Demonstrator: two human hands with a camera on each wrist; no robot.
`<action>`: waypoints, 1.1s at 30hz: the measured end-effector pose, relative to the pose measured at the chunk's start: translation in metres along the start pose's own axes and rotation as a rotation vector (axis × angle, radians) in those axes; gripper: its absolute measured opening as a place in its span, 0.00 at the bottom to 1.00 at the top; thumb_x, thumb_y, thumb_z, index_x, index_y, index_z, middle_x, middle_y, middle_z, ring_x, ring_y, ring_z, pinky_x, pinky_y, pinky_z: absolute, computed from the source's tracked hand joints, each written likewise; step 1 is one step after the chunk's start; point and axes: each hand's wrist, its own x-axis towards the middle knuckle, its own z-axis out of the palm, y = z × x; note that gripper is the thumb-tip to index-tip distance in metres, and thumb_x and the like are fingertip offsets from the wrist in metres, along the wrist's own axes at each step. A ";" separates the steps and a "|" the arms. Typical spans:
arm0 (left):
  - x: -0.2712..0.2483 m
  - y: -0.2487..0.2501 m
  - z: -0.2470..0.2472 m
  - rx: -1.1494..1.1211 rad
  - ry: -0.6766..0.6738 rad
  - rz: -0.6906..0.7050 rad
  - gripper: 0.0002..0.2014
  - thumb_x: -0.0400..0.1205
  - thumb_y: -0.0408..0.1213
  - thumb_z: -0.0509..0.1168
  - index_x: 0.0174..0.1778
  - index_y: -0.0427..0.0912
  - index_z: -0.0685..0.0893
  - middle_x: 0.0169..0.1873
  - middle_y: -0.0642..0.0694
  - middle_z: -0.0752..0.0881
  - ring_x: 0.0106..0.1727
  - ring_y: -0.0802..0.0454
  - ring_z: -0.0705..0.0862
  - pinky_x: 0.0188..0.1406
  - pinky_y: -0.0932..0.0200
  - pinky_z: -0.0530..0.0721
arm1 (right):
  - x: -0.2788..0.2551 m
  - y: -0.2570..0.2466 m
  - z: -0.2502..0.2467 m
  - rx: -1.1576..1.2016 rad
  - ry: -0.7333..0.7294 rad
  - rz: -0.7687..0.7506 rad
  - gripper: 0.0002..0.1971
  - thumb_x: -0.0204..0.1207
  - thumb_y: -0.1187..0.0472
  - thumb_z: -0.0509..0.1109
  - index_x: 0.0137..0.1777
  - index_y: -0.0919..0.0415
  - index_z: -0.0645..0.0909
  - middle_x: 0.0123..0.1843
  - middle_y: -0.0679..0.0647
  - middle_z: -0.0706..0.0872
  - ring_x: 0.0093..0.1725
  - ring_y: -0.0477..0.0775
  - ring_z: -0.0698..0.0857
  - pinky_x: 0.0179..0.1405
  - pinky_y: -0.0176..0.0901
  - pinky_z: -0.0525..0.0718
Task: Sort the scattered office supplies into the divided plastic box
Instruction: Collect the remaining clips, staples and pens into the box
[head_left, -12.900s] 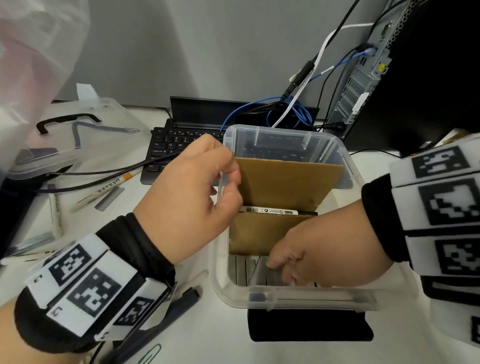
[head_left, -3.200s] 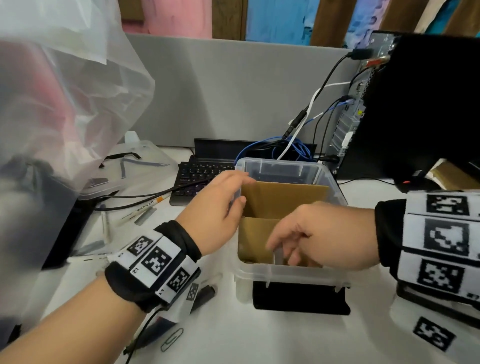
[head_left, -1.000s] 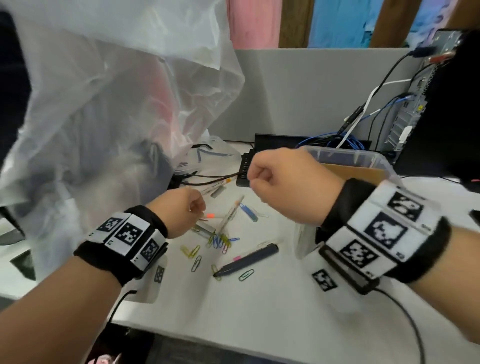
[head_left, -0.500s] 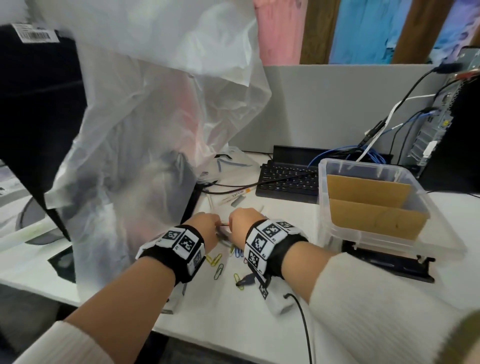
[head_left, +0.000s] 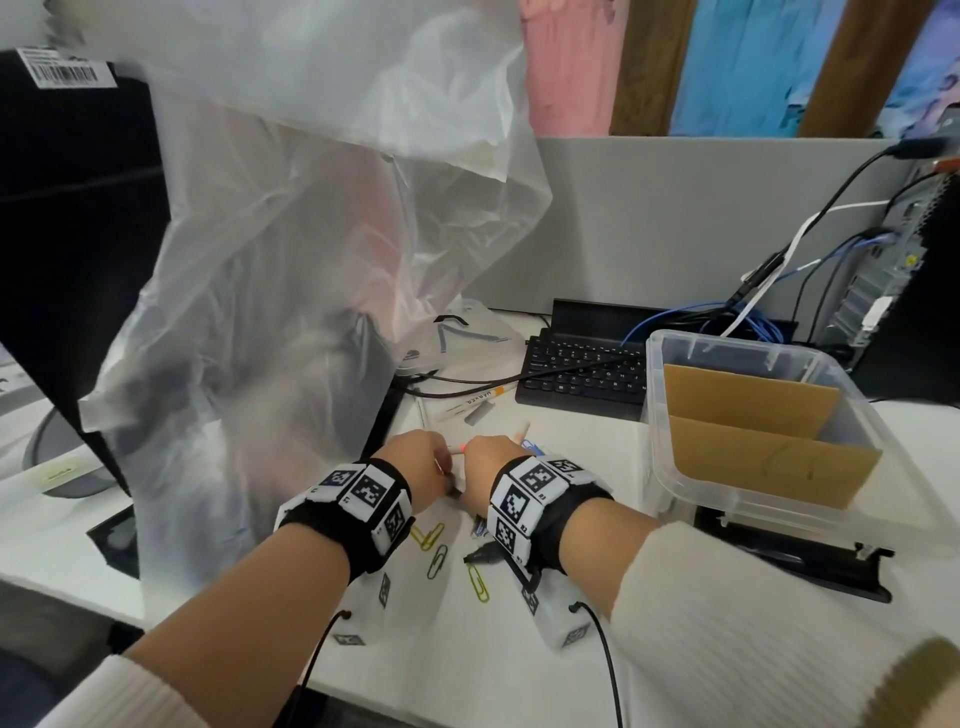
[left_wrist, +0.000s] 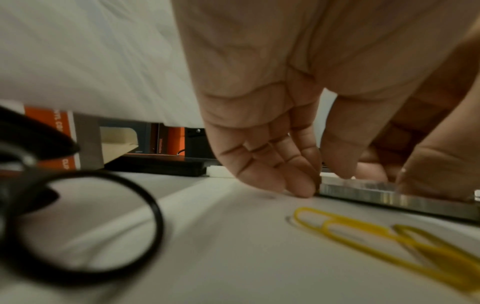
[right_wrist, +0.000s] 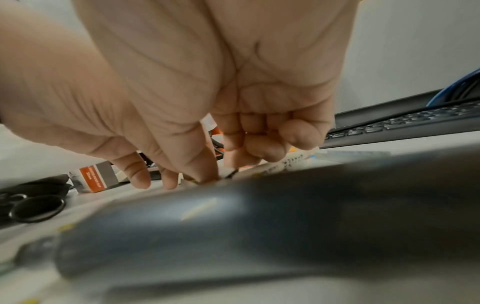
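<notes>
My left hand (head_left: 421, 462) and right hand (head_left: 488, 465) meet on the white desk among the scattered supplies. In the left wrist view my left hand (left_wrist: 376, 181) pinches a silver staple strip (left_wrist: 376, 195) that lies on the desk, between thumb and fingers. My right hand (right_wrist: 168, 181) has three fingers curled, and its thumb and forefinger pinch down at the strip's far end. Paper clips (head_left: 434, 535) and a dark pen (head_left: 483, 556) lie beside my wrists. The clear plastic box (head_left: 691, 338) with cardboard dividers (head_left: 763, 457) stands to the right.
A big clear plastic bag (head_left: 291, 260) hangs at the left. A black keyboard (head_left: 582, 369) and cables lie behind the supplies. Black scissors (left_wrist: 78, 226) and an orange clip box (right_wrist: 93, 179) sit left of my hands. A white marker (head_left: 478, 400) lies further back.
Within the last second my right hand dropped from beside the box to the desk next to my left hand. Both hands have hardly moved in the last half second.
</notes>
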 end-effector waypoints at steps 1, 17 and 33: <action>0.000 0.000 0.001 -0.006 0.001 0.004 0.07 0.77 0.37 0.70 0.50 0.46 0.84 0.45 0.51 0.83 0.47 0.53 0.81 0.45 0.64 0.76 | 0.000 0.000 0.000 -0.021 -0.008 0.000 0.08 0.78 0.59 0.69 0.51 0.63 0.80 0.49 0.56 0.86 0.57 0.58 0.85 0.43 0.42 0.75; 0.000 0.000 0.004 -0.035 0.019 0.031 0.09 0.78 0.36 0.68 0.54 0.48 0.84 0.49 0.49 0.83 0.47 0.53 0.80 0.45 0.65 0.76 | -0.005 0.011 -0.022 0.094 0.038 0.107 0.07 0.81 0.61 0.64 0.54 0.63 0.80 0.65 0.58 0.82 0.66 0.59 0.80 0.60 0.43 0.78; 0.005 0.013 0.006 0.200 -0.071 0.129 0.08 0.76 0.42 0.72 0.44 0.50 0.79 0.51 0.50 0.85 0.52 0.49 0.83 0.53 0.56 0.83 | -0.040 0.018 -0.067 0.494 0.329 -0.023 0.06 0.79 0.59 0.66 0.42 0.59 0.75 0.49 0.57 0.82 0.49 0.55 0.79 0.50 0.42 0.76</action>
